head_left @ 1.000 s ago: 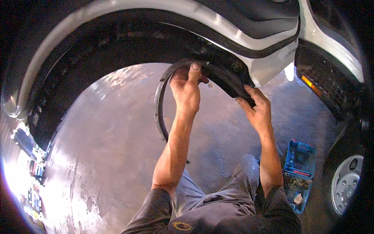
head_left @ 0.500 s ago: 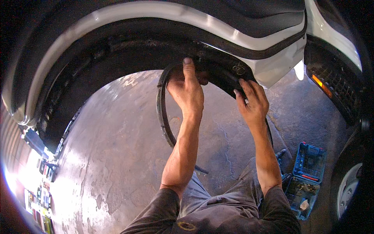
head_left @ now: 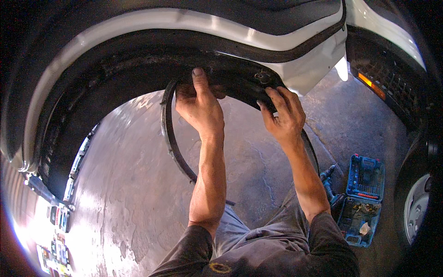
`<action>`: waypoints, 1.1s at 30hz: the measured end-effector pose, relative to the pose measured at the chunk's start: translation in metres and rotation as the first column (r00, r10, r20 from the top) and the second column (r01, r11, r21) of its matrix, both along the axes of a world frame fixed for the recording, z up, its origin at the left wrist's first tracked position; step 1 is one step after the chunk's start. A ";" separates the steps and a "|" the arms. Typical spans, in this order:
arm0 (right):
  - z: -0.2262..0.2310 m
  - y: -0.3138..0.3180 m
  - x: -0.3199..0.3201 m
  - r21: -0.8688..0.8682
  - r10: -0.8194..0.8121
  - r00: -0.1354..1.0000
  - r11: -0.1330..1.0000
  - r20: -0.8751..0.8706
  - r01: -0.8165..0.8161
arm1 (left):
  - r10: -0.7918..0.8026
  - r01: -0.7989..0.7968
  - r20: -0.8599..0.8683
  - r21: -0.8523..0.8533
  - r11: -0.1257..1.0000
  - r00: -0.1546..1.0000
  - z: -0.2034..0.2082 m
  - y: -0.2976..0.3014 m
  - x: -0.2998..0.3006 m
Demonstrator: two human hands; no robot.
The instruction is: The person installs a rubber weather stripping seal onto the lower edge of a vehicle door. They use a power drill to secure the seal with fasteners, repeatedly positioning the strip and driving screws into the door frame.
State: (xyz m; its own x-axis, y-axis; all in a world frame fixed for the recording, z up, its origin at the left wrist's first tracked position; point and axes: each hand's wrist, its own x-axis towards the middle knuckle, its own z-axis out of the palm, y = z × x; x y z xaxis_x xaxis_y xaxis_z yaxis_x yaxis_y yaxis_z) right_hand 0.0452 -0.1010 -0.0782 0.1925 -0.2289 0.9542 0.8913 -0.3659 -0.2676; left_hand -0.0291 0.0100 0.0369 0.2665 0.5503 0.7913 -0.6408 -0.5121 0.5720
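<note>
Your left hand [head_left: 203, 111] pinches strip [head_left: 165, 121] at arch [head_left: 115, 62]; can't tell what your right hand [head_left: 286, 115] grips. Hanging slack could drag strip off if 1 thumb slips.

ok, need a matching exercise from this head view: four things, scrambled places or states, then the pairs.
1. thin, curved black strip
2. blue plastic case
3. orange rectangular light
4. round silver-grey wheel

A. on a dark grid-like panel, upper right
B. inside a black tyre, right edge
C. partly hidden by the bare left forearm
D. lying open on the grey floor

Pairs: 1-C, 2-D, 3-A, 4-B
</note>
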 end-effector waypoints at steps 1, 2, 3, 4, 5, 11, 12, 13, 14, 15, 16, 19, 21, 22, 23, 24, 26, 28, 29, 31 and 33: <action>0.000 0.000 0.001 0.015 -0.002 1.000 1.000 -0.001 0.002 | 0.008 -0.008 -0.009 0.004 1.000 1.000 0.000 0.000 0.000; -0.001 0.000 0.001 0.030 -0.004 1.000 1.000 -0.002 0.004 | 0.002 -0.002 0.002 -0.007 1.000 1.000 0.000 -0.002 0.000; -0.001 0.000 0.002 0.045 -0.007 1.000 0.999 -0.004 0.007 | -0.005 0.005 0.012 -0.018 1.000 1.000 0.001 -0.004 0.001; -0.002 0.000 0.004 0.044 -0.007 1.000 0.999 -0.001 0.007 | -0.012 0.012 0.022 -0.029 1.000 1.000 0.001 -0.005 0.001; -0.002 0.000 0.005 0.043 -0.007 1.000 0.999 0.002 0.007 | -0.013 0.014 0.018 -0.029 0.999 1.000 0.000 -0.005 0.002; -0.003 0.006 0.008 0.088 0.027 1.000 0.996 0.015 -0.028 | -0.023 0.023 -0.009 0.001 1.000 1.000 0.001 -0.006 -0.003; -0.004 0.005 0.008 0.094 0.033 0.999 0.995 0.018 -0.035 | -0.030 0.031 -0.027 0.009 0.999 0.999 0.000 -0.003 -0.003; -0.003 0.004 0.007 0.093 0.030 0.999 0.995 0.030 -0.033 | -0.037 0.038 -0.045 0.017 0.999 0.998 0.000 -0.002 -0.003; -0.002 0.002 0.005 0.092 0.027 0.999 0.995 0.043 -0.031 | -0.028 0.029 -0.047 0.016 0.999 0.998 0.000 -0.003 -0.003; -0.002 0.001 0.004 0.086 0.027 0.998 0.996 0.053 -0.032 | -0.016 0.016 -0.052 0.011 1.000 0.999 0.000 -0.005 -0.004; -0.002 0.000 0.005 0.076 0.023 0.998 0.997 0.059 -0.027 | -0.004 0.004 -0.056 0.006 1.000 0.998 0.000 -0.006 -0.004; -0.003 -0.001 0.008 0.064 0.035 0.998 0.997 0.061 -0.039 | 0.002 -0.001 -0.062 0.016 1.000 0.998 -0.002 -0.004 -0.003; -0.002 -0.001 0.009 0.077 0.076 0.996 0.994 0.044 -0.079 | -0.001 0.002 -0.049 0.024 1.000 0.999 -0.001 -0.006 -0.002; 0.001 -0.001 0.008 0.084 0.081 0.997 0.993 0.010 -0.082 | -0.003 0.004 -0.042 0.028 1.000 0.999 -0.001 -0.007 -0.002; 0.005 -0.002 0.007 0.091 0.087 0.996 0.992 -0.023 -0.084 | 0.011 -0.010 -0.051 0.026 1.000 0.999 -0.001 -0.007 -0.001; 0.009 -0.002 0.005 0.098 0.095 0.994 0.991 -0.057 -0.089 | 0.027 -0.025 -0.060 0.024 0.999 0.998 -0.002 -0.006 -0.002; 0.013 -0.001 0.001 0.139 0.163 0.983 0.979 -0.085 -0.150 | 0.052 -0.050 -0.071 0.033 0.998 0.996 -0.001 -0.005 -0.004; 0.017 -0.002 0.000 0.175 0.226 0.967 0.963 -0.113 -0.205 | 0.066 -0.062 -0.073 0.053 0.997 0.995 0.000 -0.006 -0.004; 0.018 -0.003 0.002 0.191 0.259 0.957 0.953 -0.127 -0.233 | 0.060 -0.056 -0.072 0.052 0.997 0.996 -0.001 -0.005 -0.003; 0.023 -0.003 0.000 0.220 0.310 0.934 0.937 -0.177 -0.270 | 0.054 -0.050 -0.069 0.052 0.997 0.996 -0.001 -0.003 -0.003; 0.029 -0.005 -0.005 0.240 0.338 0.907 0.929 -0.250 -0.280 | 0.078 -0.073 -0.076 0.067 0.995 0.994 0.000 -0.004 -0.003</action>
